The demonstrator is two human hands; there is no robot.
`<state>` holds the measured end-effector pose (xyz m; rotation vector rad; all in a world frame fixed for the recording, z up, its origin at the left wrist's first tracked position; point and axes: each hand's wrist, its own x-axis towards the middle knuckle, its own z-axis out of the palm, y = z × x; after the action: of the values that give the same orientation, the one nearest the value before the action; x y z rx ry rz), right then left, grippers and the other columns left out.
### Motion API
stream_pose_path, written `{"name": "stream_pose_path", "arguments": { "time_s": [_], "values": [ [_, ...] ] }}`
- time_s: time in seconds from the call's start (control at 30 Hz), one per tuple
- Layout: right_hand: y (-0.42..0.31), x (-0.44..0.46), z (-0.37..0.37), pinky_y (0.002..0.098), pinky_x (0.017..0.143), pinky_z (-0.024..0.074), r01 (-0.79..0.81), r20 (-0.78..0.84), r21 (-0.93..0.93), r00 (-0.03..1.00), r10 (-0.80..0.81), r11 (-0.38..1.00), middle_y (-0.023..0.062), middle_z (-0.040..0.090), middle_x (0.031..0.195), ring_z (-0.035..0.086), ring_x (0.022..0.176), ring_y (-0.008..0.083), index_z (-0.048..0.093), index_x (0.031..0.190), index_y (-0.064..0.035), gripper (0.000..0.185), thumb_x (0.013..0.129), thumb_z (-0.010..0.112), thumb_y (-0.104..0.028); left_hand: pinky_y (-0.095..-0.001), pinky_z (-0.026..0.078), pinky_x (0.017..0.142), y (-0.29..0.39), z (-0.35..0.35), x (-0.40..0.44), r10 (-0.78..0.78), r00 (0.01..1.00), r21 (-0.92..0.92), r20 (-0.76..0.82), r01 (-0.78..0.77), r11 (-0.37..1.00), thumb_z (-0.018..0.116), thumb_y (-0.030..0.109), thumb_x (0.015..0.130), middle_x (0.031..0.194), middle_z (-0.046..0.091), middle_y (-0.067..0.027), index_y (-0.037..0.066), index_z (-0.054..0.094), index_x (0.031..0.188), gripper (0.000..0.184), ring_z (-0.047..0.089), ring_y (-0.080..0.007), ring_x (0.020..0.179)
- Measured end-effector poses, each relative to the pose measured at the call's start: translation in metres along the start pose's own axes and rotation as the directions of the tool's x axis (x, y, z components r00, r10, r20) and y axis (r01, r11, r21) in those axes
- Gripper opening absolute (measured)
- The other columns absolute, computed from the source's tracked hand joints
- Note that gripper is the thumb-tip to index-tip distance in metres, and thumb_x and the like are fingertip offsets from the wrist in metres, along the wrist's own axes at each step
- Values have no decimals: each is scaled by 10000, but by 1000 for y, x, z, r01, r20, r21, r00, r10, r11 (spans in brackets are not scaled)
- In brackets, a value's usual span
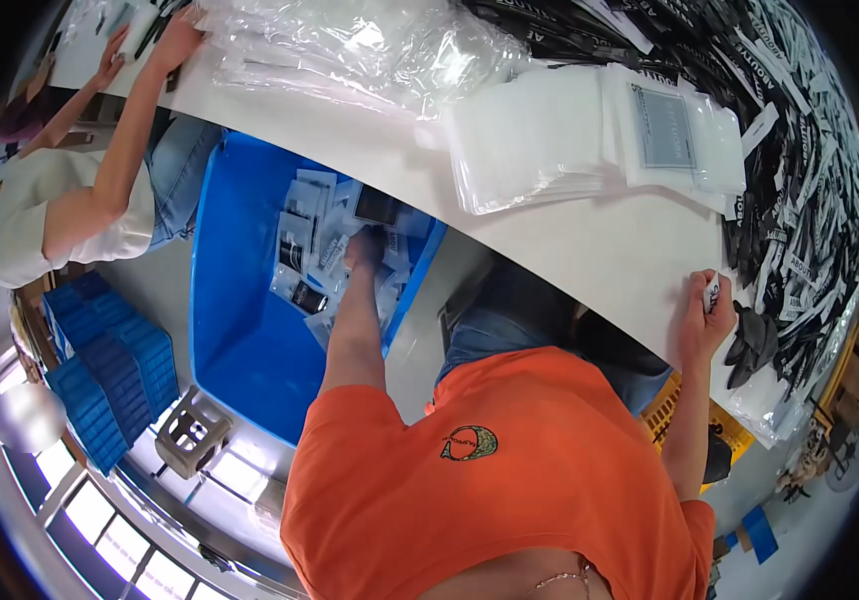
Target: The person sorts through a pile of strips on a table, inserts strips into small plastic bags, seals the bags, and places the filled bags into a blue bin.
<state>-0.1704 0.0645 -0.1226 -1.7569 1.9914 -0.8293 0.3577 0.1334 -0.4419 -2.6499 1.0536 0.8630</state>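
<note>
My left hand [361,252] reaches down into a large blue bin [234,330], among clear plastic packets [294,255] with dark printed contents. Its fingers are in shadow against something dark, so their grip cannot be made out. At the table's edge, my right hand [706,315] is closed around a small black-and-white printed label [712,291]. Close beside that hand lies a crumpled dark grey cloth piece [751,345]. A big heap of black-and-white printed strips [799,200] spreads beyond it.
Stacked translucent bags [534,135] and loose clear plastic [349,50] cover part of the white table [589,260]. Another person [79,200] works at the far left. Blue crates [114,350] and a stool [192,432] stand behind the bin. A yellow crate [734,440] sits under the table.
</note>
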Motion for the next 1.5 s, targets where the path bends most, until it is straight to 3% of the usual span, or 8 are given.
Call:
{"name": "stream_pose_path", "arguments": {
  "time_s": [0.17, 0.37, 0.57, 0.73, 0.83, 1.23, 1.33, 1.5],
  "values": [
    [4, -1, 1, 218, 652, 429, 27, -24, 84, 999, -25, 996, -2, 627, 806, 503, 716, 49, 657, 1006, -31, 154, 1041, 634, -180, -491, 564, 786, -15, -108, -37, 197, 924, -230, -327, -281, 932, 709, 373, 887, 943, 755, -190, 141, 739, 1134, 340, 723, -412, 903],
    [1, -5, 4, 278, 744, 508, 199, -87, 83, 978, -192, 976, 76, 695, 929, 631, 785, 144, 666, 1062, -26, 113, 1036, 592, -106, -194, 429, 624, 54, -308, -217, 456, 823, -743, -337, -531, 408, 725, 65, 858, 800, 725, -35, -3, 736, 928, 99, 610, -62, 706],
    [-108, -29, -1, 332, 907, 537, -135, 385, 812, 855, -348, 568, 117, 696, 1159, 683, 1037, 213, 591, 1367, -61, 354, 1019, 612, -120, -247, 499, 635, 215, -282, -337, 917, 363, -556, -167, -802, 217, 755, 41, 819, 813, 731, -49, 1, 751, 982, 168, 647, -86, 688],
    [-63, -27, -43, 324, 893, 528, -149, 380, 623, 915, -132, 768, 131, 708, 1070, 685, 1008, 189, 575, 1325, -24, 348, 987, 636, -81, -204, 334, 566, 291, -212, -374, 912, 382, -679, -151, -711, 186, 762, 68, 902, 674, 548, 65, 29, 734, 1048, 154, 445, -5, 640],
    [0, -22, -45, 317, 818, 538, 104, -110, 487, 992, -58, 867, 94, 717, 984, 709, 941, 190, 640, 1051, -24, 153, 919, 714, -5, -192, 327, 581, 308, -190, -383, 920, 388, -733, -57, -642, 225, 784, 111, 909, 707, 564, 72, 39, 734, 1079, 192, 450, -4, 658],
    [28, -37, -111, 263, 716, 477, -173, 311, 669, 948, -61, 723, 13, 700, 832, 605, 778, 75, 735, 908, 1, 100, 864, 798, -64, -252, 517, 601, 325, -166, -418, 922, 348, -612, -169, -770, 179, 742, 68, 914, 895, 691, -50, 48, 647, 982, 119, 633, -98, 706],
    [27, -37, -109, 264, 676, 492, -311, 390, 757, 921, -14, 575, 28, 711, 784, 613, 717, 69, 738, 840, -7, 133, 828, 837, -95, -303, 577, 616, 333, -164, -424, 902, -221, 6, -370, -972, -236, 792, 55, 808, 1102, 642, -85, 100, 658, 981, 224, 678, -173, 777],
    [18, -46, -101, 238, 654, 479, -413, 452, 814, 892, 0, 408, 3, 705, 761, 602, 698, 59, 752, 821, -18, 119, 822, 845, -93, -316, 594, 643, 330, -166, -416, 861, -428, 178, -275, -903, -391, 796, 45, 704, 1172, 593, -81, 136, 682, 915, 256, 693, -229, 878]
  ]
}}
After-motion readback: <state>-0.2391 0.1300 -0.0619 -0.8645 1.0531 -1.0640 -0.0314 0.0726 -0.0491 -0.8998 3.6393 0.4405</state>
